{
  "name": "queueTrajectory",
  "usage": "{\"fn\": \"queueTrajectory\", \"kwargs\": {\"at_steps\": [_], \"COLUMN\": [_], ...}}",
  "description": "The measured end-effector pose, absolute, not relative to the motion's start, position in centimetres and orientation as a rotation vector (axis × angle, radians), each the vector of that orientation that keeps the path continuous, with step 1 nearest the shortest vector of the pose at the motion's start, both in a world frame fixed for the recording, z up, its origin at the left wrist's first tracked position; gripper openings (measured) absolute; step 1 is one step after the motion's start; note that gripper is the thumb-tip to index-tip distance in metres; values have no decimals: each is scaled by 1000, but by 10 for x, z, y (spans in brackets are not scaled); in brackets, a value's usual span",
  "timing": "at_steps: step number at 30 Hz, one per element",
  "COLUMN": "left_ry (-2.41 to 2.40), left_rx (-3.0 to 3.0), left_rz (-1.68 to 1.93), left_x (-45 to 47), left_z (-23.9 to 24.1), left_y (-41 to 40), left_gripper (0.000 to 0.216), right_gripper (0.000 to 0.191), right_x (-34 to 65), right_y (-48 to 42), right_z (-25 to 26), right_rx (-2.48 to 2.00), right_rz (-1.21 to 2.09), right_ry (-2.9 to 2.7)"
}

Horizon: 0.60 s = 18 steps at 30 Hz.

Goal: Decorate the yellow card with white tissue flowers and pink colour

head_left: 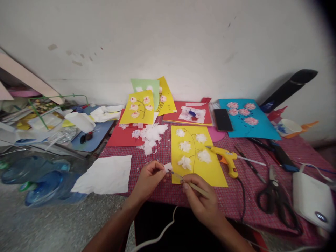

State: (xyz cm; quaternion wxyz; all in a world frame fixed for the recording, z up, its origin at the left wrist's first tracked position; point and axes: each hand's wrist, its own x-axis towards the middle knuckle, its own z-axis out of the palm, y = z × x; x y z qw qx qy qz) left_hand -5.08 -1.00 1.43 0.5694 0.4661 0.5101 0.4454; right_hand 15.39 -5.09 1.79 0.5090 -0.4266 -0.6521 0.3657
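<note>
My left hand (150,176) pinches a small white scrap of tissue (168,167) above the table's near edge. My right hand (201,196) grips a thin pale stick (193,185), perhaps a brush or pencil, whose tip touches that scrap. Just beyond the hands lies a yellow card (196,168) with a drawn stem and several white tissue tufts stuck on it. A pile of torn white tissue (151,134) lies to the card's left.
A yellow glue gun (227,157) rests beside the card, black scissors (275,196) and a white box (312,199) farther right. A white sheet (105,175) hangs off the left edge. Finished flower cards, a phone (222,119) and a blue card (246,119) line the wall.
</note>
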Motion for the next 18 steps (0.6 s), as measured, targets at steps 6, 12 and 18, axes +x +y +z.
{"fn": "queueTrajectory", "kwargs": {"at_steps": [6, 12, 18], "left_ry": [1223, 1272, 1311], "left_rx": [1175, 1299, 1543], "left_rz": [1024, 977, 899], "left_x": [-51, -52, -50], "left_z": [15, 14, 11], "left_y": [-10, -14, -22], "left_gripper": [10, 14, 5], "right_gripper": [12, 9, 10], "right_x": [155, 158, 159], "right_y": [-50, -54, -60], "right_z": [22, 16, -1], "right_rx": [-1038, -1103, -1151], "right_rz": [862, 911, 1083], "right_ry": [-1566, -1543, -1267]}}
